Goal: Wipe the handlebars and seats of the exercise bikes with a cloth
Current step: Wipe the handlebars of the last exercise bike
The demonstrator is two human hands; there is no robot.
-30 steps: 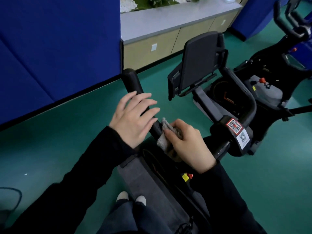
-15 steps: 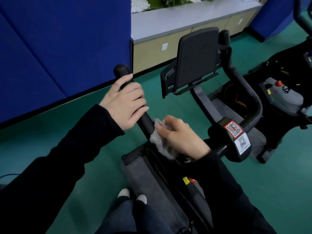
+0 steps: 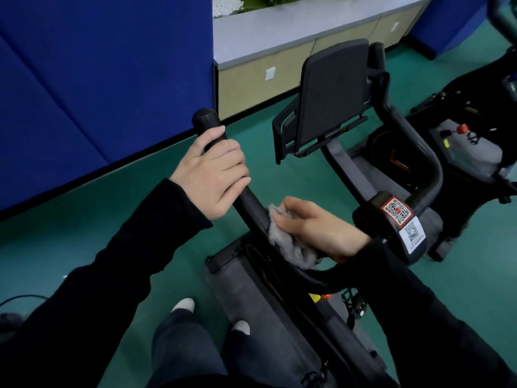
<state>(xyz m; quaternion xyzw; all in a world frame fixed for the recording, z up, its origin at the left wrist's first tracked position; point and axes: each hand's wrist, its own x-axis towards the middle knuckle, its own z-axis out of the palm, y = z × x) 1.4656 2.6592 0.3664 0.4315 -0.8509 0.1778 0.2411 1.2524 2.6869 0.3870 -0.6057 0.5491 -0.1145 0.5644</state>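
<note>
The left hand [image 3: 212, 172] grips the handlebar [image 3: 205, 119] just below its left tip, fingers wrapped round the black tube. The right hand [image 3: 316, 228] holds a crumpled grey cloth [image 3: 288, 247], fingers curled over it, pressing it on the bar's bend lower down. The bike [image 3: 246, 289] stands on a green floor [image 3: 84, 233].

- This is a gym room.
- A black exercise bike [image 3: 349, 172] stands in front, with a screen holder [image 3: 333, 88] on top.
- Another bike [image 3: 475, 102] stands near it on the right.
- The floor [image 3: 84, 233] is green.
- The wall [image 3: 98, 79] has big blue pads.
- Low cupboards [image 3: 251, 79] line the back.
</note>
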